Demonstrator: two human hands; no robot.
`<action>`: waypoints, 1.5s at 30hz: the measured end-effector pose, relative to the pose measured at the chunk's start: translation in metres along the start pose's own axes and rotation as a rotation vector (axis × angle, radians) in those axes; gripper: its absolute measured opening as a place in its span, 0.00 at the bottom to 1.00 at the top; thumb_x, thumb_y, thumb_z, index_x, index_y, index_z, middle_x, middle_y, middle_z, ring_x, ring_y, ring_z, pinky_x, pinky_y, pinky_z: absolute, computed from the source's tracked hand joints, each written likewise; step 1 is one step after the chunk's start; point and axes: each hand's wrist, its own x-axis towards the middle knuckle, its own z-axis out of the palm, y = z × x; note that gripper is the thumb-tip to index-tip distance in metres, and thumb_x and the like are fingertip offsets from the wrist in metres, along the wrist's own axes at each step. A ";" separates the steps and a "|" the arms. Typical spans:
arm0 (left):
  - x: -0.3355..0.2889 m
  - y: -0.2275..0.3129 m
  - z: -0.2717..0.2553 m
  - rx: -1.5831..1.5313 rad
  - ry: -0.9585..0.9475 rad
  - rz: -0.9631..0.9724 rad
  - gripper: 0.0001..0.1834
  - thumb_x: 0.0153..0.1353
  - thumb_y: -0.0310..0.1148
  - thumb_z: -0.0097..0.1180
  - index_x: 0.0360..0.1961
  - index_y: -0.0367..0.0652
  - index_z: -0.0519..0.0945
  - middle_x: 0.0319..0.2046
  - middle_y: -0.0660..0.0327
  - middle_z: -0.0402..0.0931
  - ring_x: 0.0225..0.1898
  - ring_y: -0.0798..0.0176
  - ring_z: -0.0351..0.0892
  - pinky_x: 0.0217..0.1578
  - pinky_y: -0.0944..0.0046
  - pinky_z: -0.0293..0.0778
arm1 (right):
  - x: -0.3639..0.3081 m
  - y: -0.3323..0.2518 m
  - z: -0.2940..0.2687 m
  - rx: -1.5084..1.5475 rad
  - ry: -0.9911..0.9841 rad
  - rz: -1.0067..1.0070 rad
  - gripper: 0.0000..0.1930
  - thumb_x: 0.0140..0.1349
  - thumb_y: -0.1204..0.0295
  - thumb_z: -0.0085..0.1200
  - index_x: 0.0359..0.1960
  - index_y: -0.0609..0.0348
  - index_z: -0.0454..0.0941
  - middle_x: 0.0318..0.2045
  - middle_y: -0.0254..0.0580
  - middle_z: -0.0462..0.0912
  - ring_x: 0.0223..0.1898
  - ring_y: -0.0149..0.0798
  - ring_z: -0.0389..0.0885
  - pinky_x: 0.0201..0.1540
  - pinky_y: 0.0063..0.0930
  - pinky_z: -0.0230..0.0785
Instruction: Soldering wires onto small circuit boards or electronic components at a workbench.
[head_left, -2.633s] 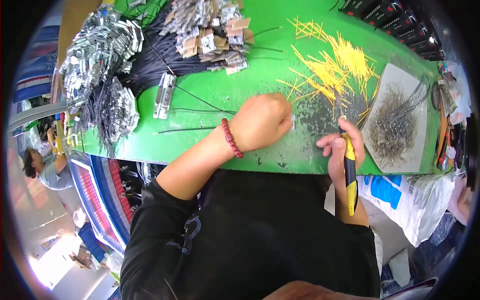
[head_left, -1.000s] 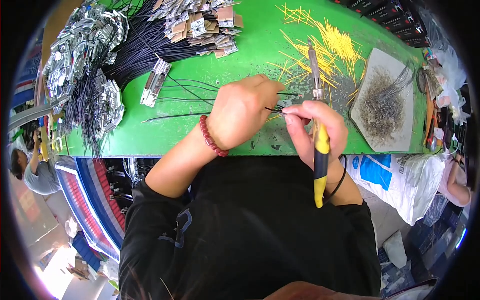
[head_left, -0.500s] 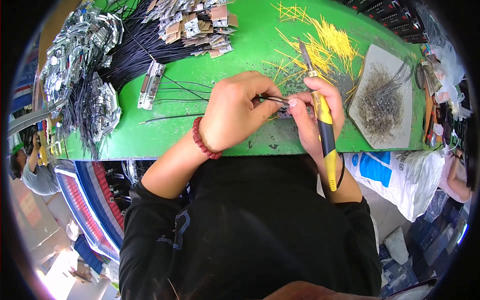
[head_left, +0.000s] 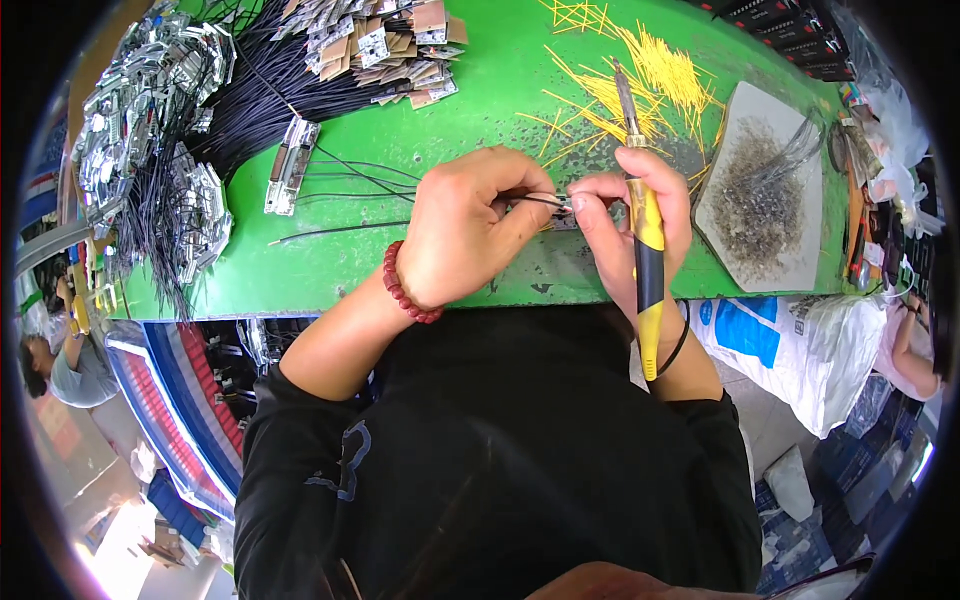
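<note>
My left hand (head_left: pixel 470 225), with a red bead bracelet at the wrist, pinches thin black wires (head_left: pixel 540 199) over the near part of the green bench. My right hand (head_left: pixel 663 190) grips a yellow-and-black soldering iron (head_left: pixel 650 265), its metal tip pointing away from me. The right thumb and forefinger also meet at the wire ends, close to the left fingertips. Exactly how those ends sit is too small to make out. More black wires (head_left: pixel 345 228) trail leftward from under my left hand, near a silver module with a circuit board (head_left: pixel 291 168).
Metal-cased modules (head_left: pixel 150 130) and circuit boards (head_left: pixel 400 45) with black leads are heaped far left. Yellow tubes or wires (head_left: pixel 660 75) lie scattered at the back. A grey slab (head_left: pixel 745 265) on the right bears dark clippings. Other people are at both sides.
The view has shifted slightly. My right thumb and forefinger have drawn a little away from my left fingertips, showing more of the wire ends between them. Both hands keep their grips.
</note>
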 end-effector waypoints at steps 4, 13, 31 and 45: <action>-0.001 0.001 0.000 -0.014 0.009 0.004 0.03 0.51 0.22 0.61 0.27 0.37 0.78 0.23 0.56 0.76 0.25 0.58 0.76 0.26 0.63 0.71 | -0.006 0.006 -0.003 0.076 0.045 -0.045 0.25 0.58 0.87 0.56 0.56 0.63 0.62 0.37 0.54 0.83 0.41 0.39 0.84 0.44 0.26 0.75; -0.005 -0.002 0.003 -0.058 0.020 0.022 0.03 0.50 0.21 0.61 0.27 0.37 0.79 0.24 0.57 0.77 0.26 0.58 0.77 0.28 0.63 0.72 | -0.004 0.004 0.002 0.049 0.019 -0.080 0.22 0.56 0.88 0.58 0.52 0.66 0.68 0.40 0.47 0.80 0.39 0.41 0.86 0.37 0.26 0.79; -0.008 -0.007 0.004 -0.075 0.042 0.027 0.04 0.52 0.19 0.60 0.29 0.38 0.78 0.25 0.60 0.74 0.22 0.67 0.73 0.24 0.69 0.70 | -0.014 0.004 0.000 0.077 -0.001 -0.014 0.22 0.59 0.86 0.54 0.55 0.64 0.64 0.41 0.51 0.79 0.41 0.42 0.85 0.36 0.25 0.79; -0.011 -0.015 0.009 0.088 0.100 0.254 0.08 0.46 0.19 0.62 0.27 0.43 0.78 0.25 0.60 0.75 0.28 0.55 0.78 0.28 0.62 0.74 | -0.001 -0.001 0.003 0.071 0.005 -0.015 0.23 0.56 0.85 0.59 0.54 0.63 0.68 0.41 0.45 0.80 0.36 0.33 0.85 0.33 0.20 0.75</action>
